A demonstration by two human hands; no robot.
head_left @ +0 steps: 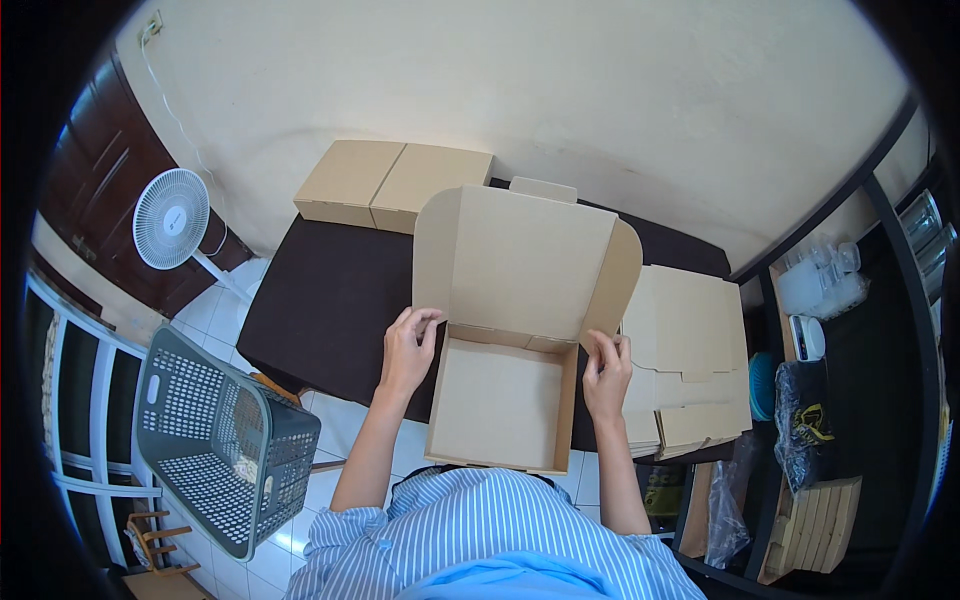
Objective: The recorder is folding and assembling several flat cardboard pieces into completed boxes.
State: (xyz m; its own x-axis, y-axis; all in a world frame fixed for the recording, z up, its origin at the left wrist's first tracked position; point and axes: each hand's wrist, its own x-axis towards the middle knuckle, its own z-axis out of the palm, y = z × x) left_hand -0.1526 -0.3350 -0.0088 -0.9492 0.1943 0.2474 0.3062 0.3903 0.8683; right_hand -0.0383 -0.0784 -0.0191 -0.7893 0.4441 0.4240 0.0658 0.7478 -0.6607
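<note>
A brown cardboard mailer box (502, 400) stands in front of me at the table's near edge. Its inside is bare, and its lid (530, 260) is raised, with a tuck tab at the top and a rounded flap on each side. At the lower corner of the left flap, my left hand (408, 350) pinches the cardboard between thumb and fingers. My right hand (607, 375) does likewise at the bottom of the right flap, close to the box's back right corner.
Two closed cardboard boxes (390, 185) sit at the back left of the dark-covered table (320, 290). Flat cardboard blanks (690, 340) are stacked at right. A grey-green laundry basket (235, 440) and a white fan (172, 218) stand left; a shelf rack (890, 250) stands right.
</note>
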